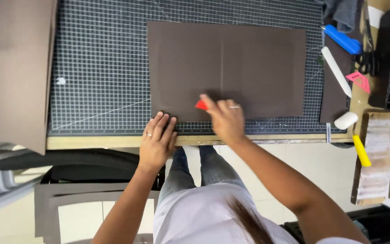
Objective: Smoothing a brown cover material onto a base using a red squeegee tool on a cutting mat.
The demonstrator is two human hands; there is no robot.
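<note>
A dark brown sheet (249, 68) lies flat on a gridded cutting mat (100, 68), with a faint vertical crease down its middle. My left hand (158, 140) rests flat, fingers spread, on the sheet's near left corner. My right hand (225, 118) presses a small red tool (201, 105) onto the sheet near its lower edge, fingers pinched around it.
At the right lie a blue-handled knife (343, 39), a white folding stick (336, 71), a pink triangle (359, 80), scissors (367, 61), a small roller with yellow handle (353, 133) and a wooden block (374, 158). A large brown board (14, 68) overlaps the mat's left side.
</note>
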